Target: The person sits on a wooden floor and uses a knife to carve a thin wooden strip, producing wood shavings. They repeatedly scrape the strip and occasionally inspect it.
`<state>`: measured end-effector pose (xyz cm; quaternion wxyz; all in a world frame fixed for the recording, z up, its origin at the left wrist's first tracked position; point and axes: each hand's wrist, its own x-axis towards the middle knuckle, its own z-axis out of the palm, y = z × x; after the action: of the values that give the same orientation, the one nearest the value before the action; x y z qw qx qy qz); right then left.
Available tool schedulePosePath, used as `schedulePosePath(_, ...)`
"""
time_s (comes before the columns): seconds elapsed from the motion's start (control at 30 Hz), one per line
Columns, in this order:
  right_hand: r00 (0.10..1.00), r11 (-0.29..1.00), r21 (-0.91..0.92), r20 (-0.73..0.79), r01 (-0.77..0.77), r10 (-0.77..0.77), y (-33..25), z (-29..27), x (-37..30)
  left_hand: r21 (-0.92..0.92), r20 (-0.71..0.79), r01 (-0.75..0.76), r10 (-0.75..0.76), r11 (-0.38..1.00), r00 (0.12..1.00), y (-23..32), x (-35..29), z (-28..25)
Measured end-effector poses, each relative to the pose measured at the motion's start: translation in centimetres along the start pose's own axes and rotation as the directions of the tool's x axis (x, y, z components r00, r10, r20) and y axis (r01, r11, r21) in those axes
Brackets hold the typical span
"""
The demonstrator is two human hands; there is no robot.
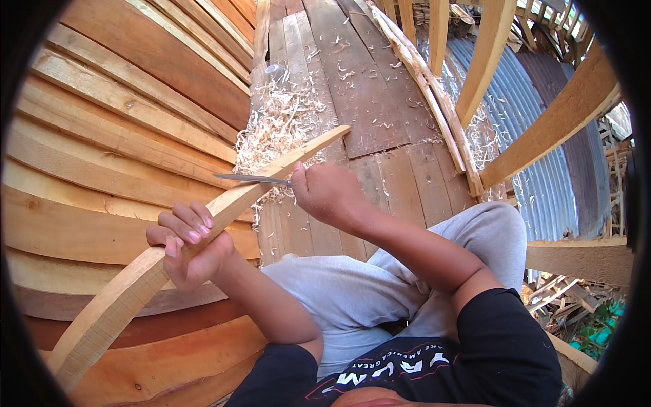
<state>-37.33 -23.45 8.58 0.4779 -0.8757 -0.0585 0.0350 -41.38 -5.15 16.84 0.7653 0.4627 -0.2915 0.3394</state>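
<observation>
A long, curved wooden beam [122,300] runs from the lower left up to a narrow tapered tip near the middle. My left hand [193,247] is wrapped round it, fingers over the top face and thumb on the near side. My right hand [327,195] is closed in a fist round the handle of a knife [254,179]; the handle itself is hidden in the fist. The thin metal blade lies across the beam's upper face, beyond my left hand, pointing left.
Wood shavings [278,122] are heaped on the plank floor [366,115] past the beam. Curved timber planking [88,176] rises on the left. Upright wooden ribs [488,61] and corrugated metal sheets [542,163] stand on the right. A small cup-like object [274,72] sits by the shavings.
</observation>
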Motion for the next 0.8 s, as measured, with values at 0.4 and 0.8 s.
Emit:
schedulePosePath(0.4,0.993,0.995,-0.069,-0.094,-0.072,0.065,1.4,-2.4,0.7,0.099,-0.037,0.029,-0.025,0.995,0.999,-2.9,-1.1,3.4)
schedulePosePath(0.8,0.999,0.999,-0.031,-0.023,-0.032,0.031,0.0,-1.6,-0.7,0.156,-0.05,0.051,-0.044,0.986,0.998,0.7,-0.4,4.2)
